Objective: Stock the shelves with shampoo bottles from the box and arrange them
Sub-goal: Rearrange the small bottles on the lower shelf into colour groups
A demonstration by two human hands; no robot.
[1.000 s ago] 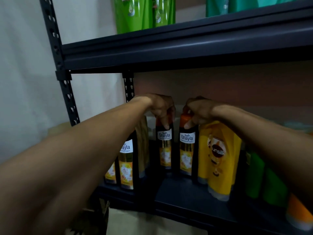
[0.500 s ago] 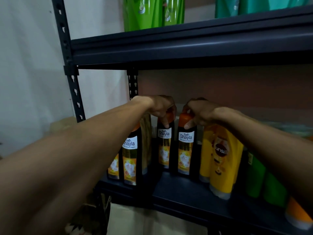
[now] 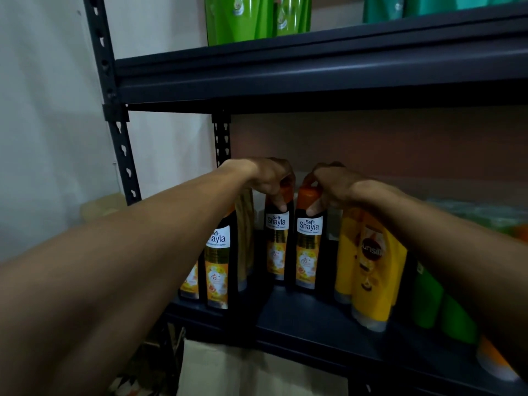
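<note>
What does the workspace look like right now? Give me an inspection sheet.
Surface: dark shelf, bare at its front middle.
Job's things: left bottle and right bottle, black, upright, side by side; more black bottles to their left; yellow bottles and green bottles to their right.
Clutter: nothing seen.
Hands: left hand grips the left bottle's top; right hand grips the right bottle's orange cap.
Cables: nothing seen.
Surroundings: upper shelf with green pouches; white wall on the left.

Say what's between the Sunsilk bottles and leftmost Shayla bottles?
Head view: a golden pack, then two Safi Shayla bottles held by left hand, right hand.
</note>
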